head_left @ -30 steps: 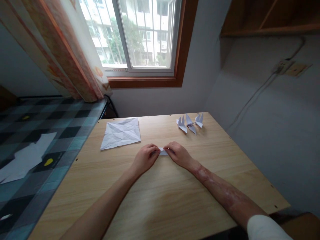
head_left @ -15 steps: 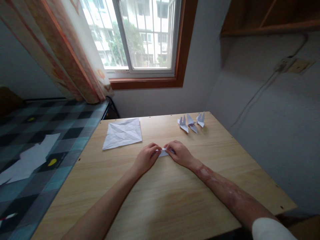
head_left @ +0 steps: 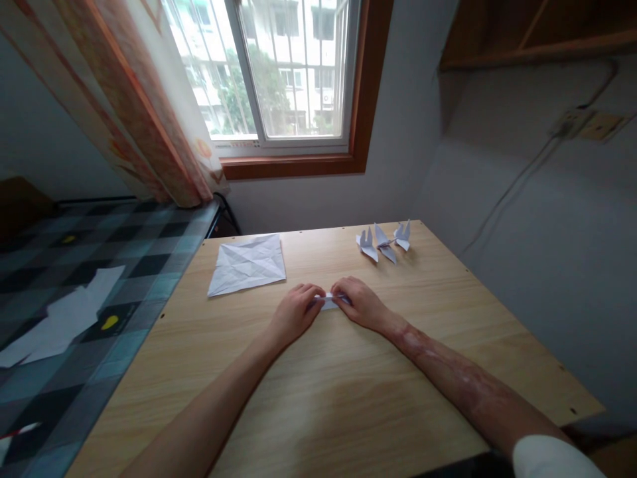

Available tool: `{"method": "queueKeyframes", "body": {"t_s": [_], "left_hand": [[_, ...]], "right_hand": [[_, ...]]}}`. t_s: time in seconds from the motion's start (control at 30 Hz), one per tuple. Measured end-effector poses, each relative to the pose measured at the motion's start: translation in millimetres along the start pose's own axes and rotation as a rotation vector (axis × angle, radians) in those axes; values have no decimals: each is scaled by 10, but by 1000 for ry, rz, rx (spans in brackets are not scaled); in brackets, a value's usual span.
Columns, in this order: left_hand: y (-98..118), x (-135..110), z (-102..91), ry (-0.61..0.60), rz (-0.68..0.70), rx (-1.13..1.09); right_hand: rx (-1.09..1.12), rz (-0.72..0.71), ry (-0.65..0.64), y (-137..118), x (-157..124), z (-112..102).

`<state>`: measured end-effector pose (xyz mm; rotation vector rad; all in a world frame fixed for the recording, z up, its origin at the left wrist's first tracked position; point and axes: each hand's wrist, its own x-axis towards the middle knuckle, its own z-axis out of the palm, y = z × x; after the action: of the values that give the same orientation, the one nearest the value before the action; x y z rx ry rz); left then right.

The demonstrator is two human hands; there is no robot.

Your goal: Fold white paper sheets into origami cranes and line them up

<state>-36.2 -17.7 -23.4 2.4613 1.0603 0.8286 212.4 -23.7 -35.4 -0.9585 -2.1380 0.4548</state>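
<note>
A small folded piece of white paper (head_left: 328,303) lies on the wooden table (head_left: 348,398) between my two hands. My left hand (head_left: 294,315) pinches its left end with curled fingers. My right hand (head_left: 359,303) pinches its right end the same way. Most of the paper is hidden under my fingers. A creased white square sheet (head_left: 247,263) lies flat to the far left of my hands. A folded white paper figure with pointed wings (head_left: 384,240) sits at the far right of the table.
A bed with a checked cover (head_left: 74,292) and loose white sheets (head_left: 60,318) stands left of the table. A window (head_left: 279,73) and curtain (head_left: 144,113) are behind. A wall runs along the table's right side.
My hands have stayed pinched on the small paper, with only slight finger movement. The camera has shifted a little, so everything sits slightly right and higher.
</note>
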Motion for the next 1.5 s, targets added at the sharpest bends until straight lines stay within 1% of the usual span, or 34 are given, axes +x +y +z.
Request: {"method": "queueKeyframes", "body": {"t_s": [0.1,0.23,0.57,0.7,0.8,0.97,1.23,1.5], "left_hand": [[10,15,-5,-5,35,10],[24,26,0,-16,64,7],[37,-6,1,-24,34,25],[17,-15,13,-2,25,31],[19,-24,0,-7,40,31],[53,-32,-36,-7,12,10],[68,4,-56,-30,70,-50],[67,-4,-72,-18,65,-81]], "right_hand": [[-18,-19,-10,9,-3,-7],[-2,-5,-5,1,-10,-17],[0,-40,-35,-10,-14,-27],[-24,-89,-37,-24,-9,-37],[-35,-116,-40,-45,-11,-44],[-84,-113,-39,-57,-20,-45],[-103,-122,-36,-24,-27,-43],[-93,-146,-20,-34,-16,-49]]}}
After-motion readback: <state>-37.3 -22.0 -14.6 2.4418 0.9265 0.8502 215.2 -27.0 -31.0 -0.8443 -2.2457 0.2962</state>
